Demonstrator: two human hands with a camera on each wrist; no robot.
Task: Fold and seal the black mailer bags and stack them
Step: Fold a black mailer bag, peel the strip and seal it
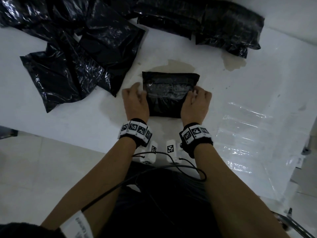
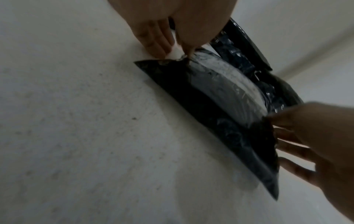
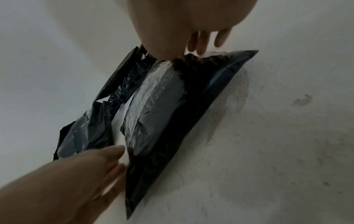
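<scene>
Your left hand [image 1: 135,102] and right hand [image 1: 195,103] are each pinching an end of the shiny folded flap across the black mailer bag [image 1: 169,79], lying flat mid-table [image 1: 85,126] before you. Loose bags [image 1: 82,48] are lying far left; a stack of bags [image 1: 223,26] is sitting far right.

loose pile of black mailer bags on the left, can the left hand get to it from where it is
Probably yes. The left hand pinches the left edge of the folded mailer bag, and only bare white table lies between it and the loose pile of bags. It would have to drop its grip first.
</scene>
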